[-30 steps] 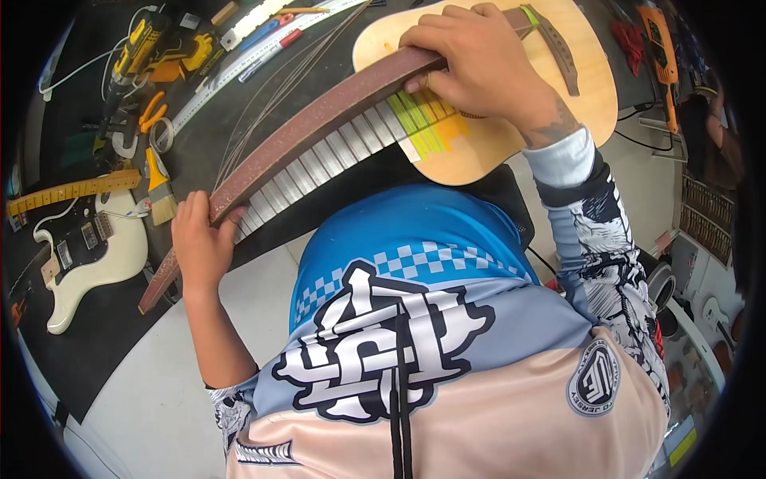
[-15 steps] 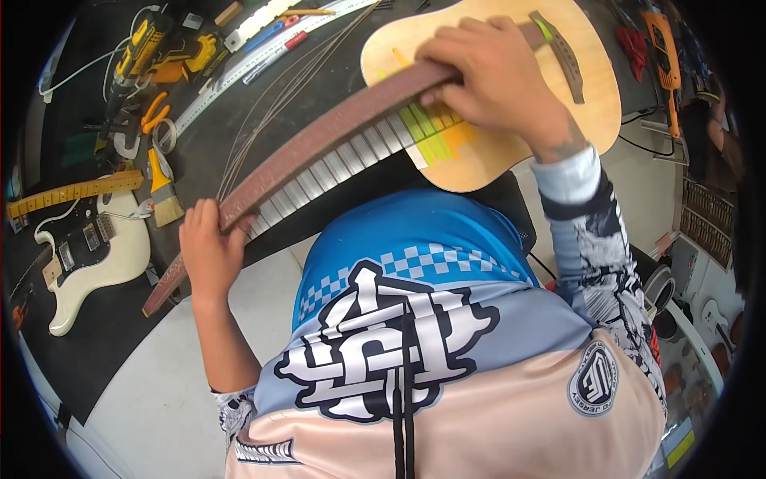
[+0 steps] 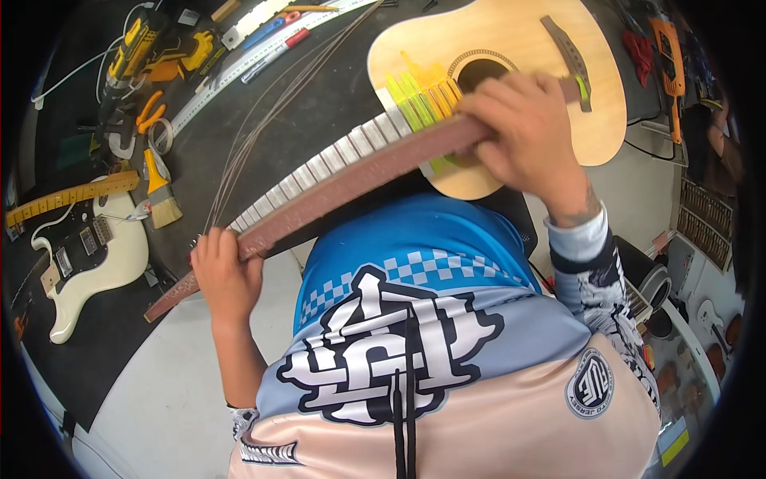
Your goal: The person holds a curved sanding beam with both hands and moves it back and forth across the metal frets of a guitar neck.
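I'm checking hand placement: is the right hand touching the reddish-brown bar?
Touching. The head view shows the right hand wrapped around the reddish-brown bar, which shows on both sides of it.

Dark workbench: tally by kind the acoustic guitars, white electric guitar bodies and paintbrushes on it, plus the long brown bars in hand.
Acoustic guitar: 1
White electric guitar body: 1
Paintbrush: 1
Long brown bar: 1
Total: 4

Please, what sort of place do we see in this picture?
Most likely a guitar repair workshop: there is an acoustic guitar in front of the person, a white electric guitar body to the left, and a yellow-and-black power drill.
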The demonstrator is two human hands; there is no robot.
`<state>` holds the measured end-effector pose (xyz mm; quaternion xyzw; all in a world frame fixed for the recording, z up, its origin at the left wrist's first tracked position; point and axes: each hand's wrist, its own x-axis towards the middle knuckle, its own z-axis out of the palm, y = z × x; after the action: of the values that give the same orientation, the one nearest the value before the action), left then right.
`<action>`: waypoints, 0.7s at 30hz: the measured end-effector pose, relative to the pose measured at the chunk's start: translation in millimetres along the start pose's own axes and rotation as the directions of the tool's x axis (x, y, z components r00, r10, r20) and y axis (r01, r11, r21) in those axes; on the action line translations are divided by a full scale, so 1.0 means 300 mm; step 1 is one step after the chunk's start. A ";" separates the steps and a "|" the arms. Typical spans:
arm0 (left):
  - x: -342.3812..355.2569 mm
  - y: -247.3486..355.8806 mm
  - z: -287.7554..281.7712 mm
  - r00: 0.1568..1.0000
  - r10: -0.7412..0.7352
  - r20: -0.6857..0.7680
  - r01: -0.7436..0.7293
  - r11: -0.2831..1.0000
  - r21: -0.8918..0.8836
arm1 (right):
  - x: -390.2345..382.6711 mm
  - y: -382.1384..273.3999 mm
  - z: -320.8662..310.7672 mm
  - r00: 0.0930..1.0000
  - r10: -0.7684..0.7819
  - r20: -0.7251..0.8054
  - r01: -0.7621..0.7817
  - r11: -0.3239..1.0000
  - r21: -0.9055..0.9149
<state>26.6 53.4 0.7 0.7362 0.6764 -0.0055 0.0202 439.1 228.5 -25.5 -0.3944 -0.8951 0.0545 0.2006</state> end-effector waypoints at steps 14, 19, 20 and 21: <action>-0.031 -0.001 0.016 1.000 -0.015 0.014 0.015 1.000 0.023 | -0.009 -0.017 -0.002 1.000 -0.016 0.003 0.016 1.000 0.004; 0.005 -0.003 0.003 1.000 -0.023 0.011 0.023 1.000 -0.003 | 0.038 0.014 0.010 0.998 -0.047 -0.030 0.047 0.999 0.007; 0.036 -0.010 -0.003 0.997 -0.060 0.038 0.060 0.998 -0.004 | 0.073 0.035 0.017 0.997 -0.076 -0.030 0.076 0.997 -0.004; 0.066 -0.019 -0.003 0.993 -0.095 0.065 0.095 0.995 -0.005 | 0.115 0.049 0.029 0.995 -0.088 -0.049 0.089 0.996 0.025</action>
<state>22.6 73.6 0.6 0.7025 0.7097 -0.0275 0.0448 424.7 264.2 -26.4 -0.3527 -0.9060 0.0481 0.2292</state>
